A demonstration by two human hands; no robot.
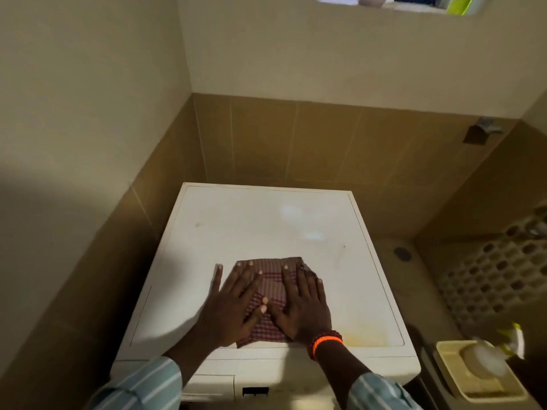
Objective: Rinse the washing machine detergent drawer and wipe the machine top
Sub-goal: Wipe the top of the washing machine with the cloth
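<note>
Head view looks down on one white, flat-topped washing machine (266,232) set in a tiled corner. Both hands lie flat and spread, palms down, side by side on its top near the front edge. One folded red-and-white checked cloth (270,287) lies under them. The left hand (229,306) covers the cloth's left part, its outer fingers reaching past onto bare white metal. The right hand (302,303) presses the cloth's right part, and the two thumbs almost meet at the middle. Neither hand grips anything. Two bracelets, one bright orange (327,341) and one of dark red beads, circle the right wrist. Two striped pale-blue sleeves show at the front of the machine. Right of the machine sits one cream plastic tray (444,362).
</note>
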